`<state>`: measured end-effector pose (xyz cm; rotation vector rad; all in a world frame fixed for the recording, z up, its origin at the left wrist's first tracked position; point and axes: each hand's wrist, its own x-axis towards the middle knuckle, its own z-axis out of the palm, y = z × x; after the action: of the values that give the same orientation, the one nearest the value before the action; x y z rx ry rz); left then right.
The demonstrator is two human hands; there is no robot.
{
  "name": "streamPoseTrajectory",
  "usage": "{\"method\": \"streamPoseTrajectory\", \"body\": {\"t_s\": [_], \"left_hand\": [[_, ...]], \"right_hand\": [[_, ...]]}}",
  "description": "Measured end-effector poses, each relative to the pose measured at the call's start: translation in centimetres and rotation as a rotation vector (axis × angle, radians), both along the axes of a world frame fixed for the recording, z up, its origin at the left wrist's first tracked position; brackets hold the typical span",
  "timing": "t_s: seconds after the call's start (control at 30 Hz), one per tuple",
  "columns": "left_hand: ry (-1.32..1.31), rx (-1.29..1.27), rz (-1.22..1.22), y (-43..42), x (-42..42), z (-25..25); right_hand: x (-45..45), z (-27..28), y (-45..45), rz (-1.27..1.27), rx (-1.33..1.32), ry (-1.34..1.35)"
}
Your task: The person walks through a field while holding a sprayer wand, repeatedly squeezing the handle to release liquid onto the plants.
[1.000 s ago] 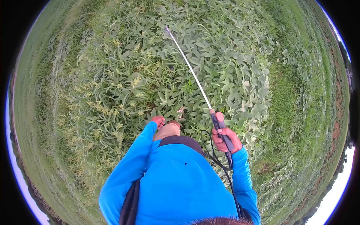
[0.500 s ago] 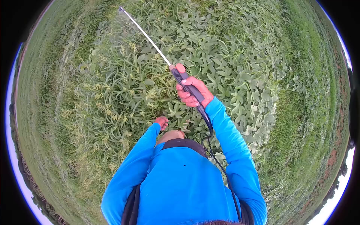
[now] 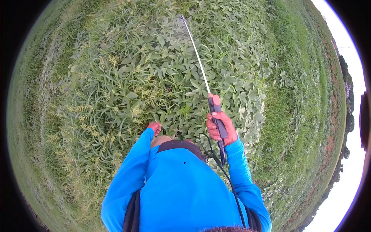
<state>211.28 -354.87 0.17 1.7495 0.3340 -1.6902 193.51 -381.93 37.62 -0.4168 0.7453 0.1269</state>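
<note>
My right hand (image 3: 221,129) is wrapped round the dark handle of a spray wand (image 3: 196,54), its thumb lying along the grip. The thin metal lance reaches forward over the leaves, and a pale mist hangs about its nozzle (image 3: 182,17). From the handle's lower end a black hose (image 3: 226,174) loops back along my right side. Low by my waist, my left hand (image 3: 155,128) is closed, its fingers curled; whether anything is inside them is hidden. Leafy green plants (image 3: 166,69) spread below and ahead of both hands.
Dense broad-leaved plants mix with long grassy blades and yellowish seed heads (image 3: 112,92). To the right run a grass strip (image 3: 282,116) and reddish bare soil (image 3: 329,143). Dark straps (image 3: 133,210) pass by my sides. Trees (image 3: 344,116) line the right horizon.
The wand has swung to the right, its nozzle moving from the upper left to the upper middle. My right hand has moved right and closer to my body. My left hand stays closed near my waist.
</note>
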Motion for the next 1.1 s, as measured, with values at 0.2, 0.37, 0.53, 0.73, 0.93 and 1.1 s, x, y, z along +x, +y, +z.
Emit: {"method": "streamPoseTrajectory", "body": {"t_s": [0.2, 0.37, 0.53, 0.73, 0.93, 1.1], "left_hand": [[-0.058, -0.031, -0.087, -3.4, 0.1, 0.2], [-0.013, -0.110, -0.102, -4.9, 0.5, -0.7], [0.013, -0.085, -0.089, -5.7, 0.9, -0.1], [0.038, -0.081, -0.036, -6.4, 1.6, 0.0], [0.038, -0.086, -0.003, -7.6, 3.8, -1.1], [0.048, -0.025, -0.002, -9.9, 7.2, -1.9]], "right_hand": [[-7.8, 2.2, 1.6, -0.206, 0.064, 0.010], [-11.4, 2.3, 1.7, -0.369, 0.170, -0.069], [-14.5, 2.5, 1.3, -0.501, 0.181, -0.122], [-14.7, 1.3, 0.4, -0.614, 0.011, 0.060], [-13.6, 1.0, -1.9, -0.556, 0.037, 0.040], [-10.6, 0.0, -6.1, -0.357, 0.273, -0.066]]}}
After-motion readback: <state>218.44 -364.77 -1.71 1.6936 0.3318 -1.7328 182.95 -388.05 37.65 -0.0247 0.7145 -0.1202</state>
